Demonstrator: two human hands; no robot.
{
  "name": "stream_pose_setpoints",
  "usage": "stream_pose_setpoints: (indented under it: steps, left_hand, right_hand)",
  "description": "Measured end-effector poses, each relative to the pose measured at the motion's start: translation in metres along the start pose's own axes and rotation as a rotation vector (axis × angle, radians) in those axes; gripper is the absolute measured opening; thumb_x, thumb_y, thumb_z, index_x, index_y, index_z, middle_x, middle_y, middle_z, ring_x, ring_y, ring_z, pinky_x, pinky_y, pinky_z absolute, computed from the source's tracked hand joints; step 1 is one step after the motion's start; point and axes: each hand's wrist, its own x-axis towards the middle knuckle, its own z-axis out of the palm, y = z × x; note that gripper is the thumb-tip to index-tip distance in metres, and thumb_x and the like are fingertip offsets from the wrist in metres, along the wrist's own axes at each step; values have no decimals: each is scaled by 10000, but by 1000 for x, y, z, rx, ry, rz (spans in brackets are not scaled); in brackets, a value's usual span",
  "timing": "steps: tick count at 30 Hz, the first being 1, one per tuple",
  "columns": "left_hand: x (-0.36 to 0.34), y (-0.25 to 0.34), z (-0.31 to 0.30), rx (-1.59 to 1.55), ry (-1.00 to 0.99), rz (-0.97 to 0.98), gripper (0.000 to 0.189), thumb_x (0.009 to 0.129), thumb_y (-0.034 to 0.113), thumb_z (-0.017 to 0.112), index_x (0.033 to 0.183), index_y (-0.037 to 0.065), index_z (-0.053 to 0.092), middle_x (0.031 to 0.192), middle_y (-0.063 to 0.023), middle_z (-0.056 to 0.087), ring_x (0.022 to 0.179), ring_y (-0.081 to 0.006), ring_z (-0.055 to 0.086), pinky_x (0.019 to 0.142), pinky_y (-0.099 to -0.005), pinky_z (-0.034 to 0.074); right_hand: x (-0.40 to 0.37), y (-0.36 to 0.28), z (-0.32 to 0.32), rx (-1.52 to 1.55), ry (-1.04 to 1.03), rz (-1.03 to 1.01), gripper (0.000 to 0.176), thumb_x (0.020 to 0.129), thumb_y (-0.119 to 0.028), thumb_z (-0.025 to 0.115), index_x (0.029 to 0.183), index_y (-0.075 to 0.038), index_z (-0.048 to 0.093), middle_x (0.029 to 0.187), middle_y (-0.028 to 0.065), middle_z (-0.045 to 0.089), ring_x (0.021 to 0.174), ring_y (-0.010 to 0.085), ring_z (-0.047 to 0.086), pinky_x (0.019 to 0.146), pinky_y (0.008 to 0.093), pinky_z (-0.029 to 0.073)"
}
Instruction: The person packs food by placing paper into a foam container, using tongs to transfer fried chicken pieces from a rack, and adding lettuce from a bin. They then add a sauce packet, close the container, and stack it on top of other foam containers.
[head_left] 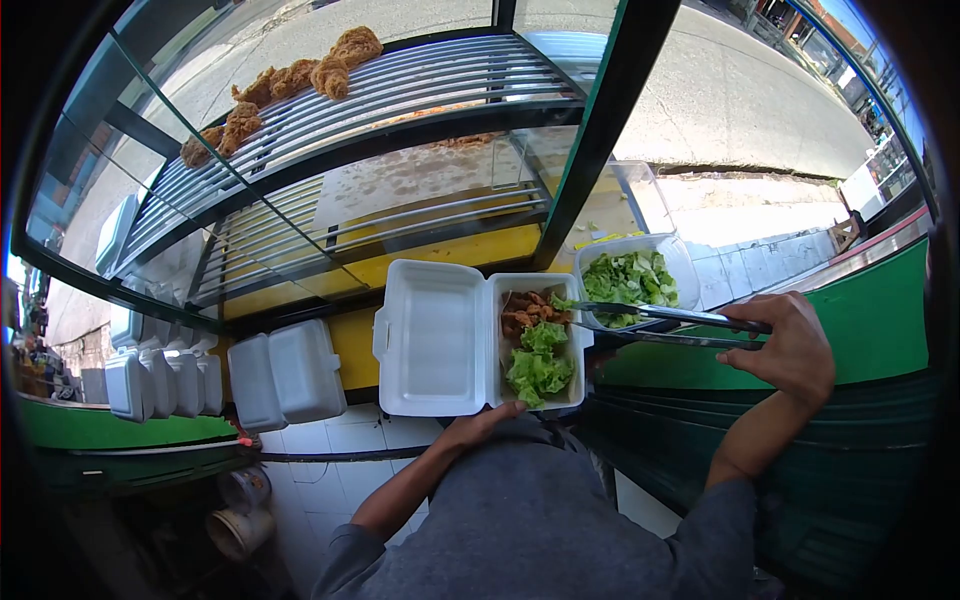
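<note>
My left hand (483,423) holds an open white foam box (430,340) from below, at its near edge. The box's right half holds fried chicken pieces (525,310) and green lettuce (540,365). My right hand (790,350) grips metal tongs (660,322) whose tips reach left to the box's rim and pinch a bit of lettuce. Just behind the tongs stands a clear plastic tub of lettuce (632,278).
A glass display case (330,170) with metal racks fills the upper left, with several fried chicken pieces (290,80) on the top rack. Closed foam boxes (285,372) are stacked at the left. A green counter edge (880,320) runs to the right, with pavement beyond.
</note>
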Motion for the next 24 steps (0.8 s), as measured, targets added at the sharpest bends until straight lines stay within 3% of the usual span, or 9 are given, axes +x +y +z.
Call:
stream_pose_setpoints:
  steps: [3, 6, 9, 12, 17, 21, 24]
  left_hand:
    - [2, -3, 0, 0, 9, -8, 567, 812, 447, 698, 1115, -25, 616, 1034, -124, 620, 942, -210, 580, 842, -315, 464]
    - [-2, 3, 2, -7, 8, -80, 556, 816, 443, 694, 1106, -26, 618, 1029, -126, 620, 927, -211, 584, 829, -316, 471]
    - [-2, 7, 1, -5, -4, -56, 540, 821, 439, 691, 1090, -24, 620, 1017, -125, 619, 914, -208, 584, 817, -314, 474]
    - [-2, 0, 2, -48, 5, -33, 527, 821, 437, 691, 1070, -22, 623, 991, -122, 619, 902, -203, 580, 810, -310, 474]
    - [4, -6, 2, -49, 18, -41, 533, 809, 445, 701, 1050, -25, 630, 971, -117, 620, 892, -199, 578, 808, -309, 471]
    - [11, -16, -3, 2, 20, -45, 535, 801, 452, 705, 1021, -30, 634, 966, -114, 615, 890, -205, 572, 808, -311, 466]
    - [14, -22, -3, -26, 24, -6, 531, 799, 451, 706, 1006, -33, 635, 959, -113, 613, 890, -211, 570, 808, -315, 464]
  right_hand:
    - [13, 13, 2, -150, 106, 116, 412, 606, -219, 777, 983, -58, 731, 862, 135, 711, 794, 282, 684, 823, 353, 516]
    - [44, 19, 22, -222, 3, 199, 414, 611, -226, 775, 1001, -92, 735, 871, 128, 714, 799, 288, 681, 833, 359, 519]
    - [64, 31, 47, -280, -53, 98, 416, 610, -241, 783, 1002, -108, 738, 877, 127, 714, 804, 290, 682, 810, 365, 531]
    - [52, 24, 26, -227, -42, 192, 412, 606, -259, 796, 985, -106, 744, 903, 136, 711, 844, 283, 679, 814, 367, 528]
    - [16, 25, 3, -229, 173, 168, 424, 609, -263, 801, 985, -76, 739, 896, 147, 704, 827, 313, 637, 819, 392, 476]
    - [-1, 36, -1, 49, 131, 88, 412, 615, -215, 799, 993, -66, 730, 860, 149, 701, 746, 289, 650, 752, 353, 496]
    - [-1, 16, -1, 122, -71, 14, 412, 608, -206, 797, 992, -69, 730, 861, 149, 700, 726, 279, 661, 729, 344, 505]
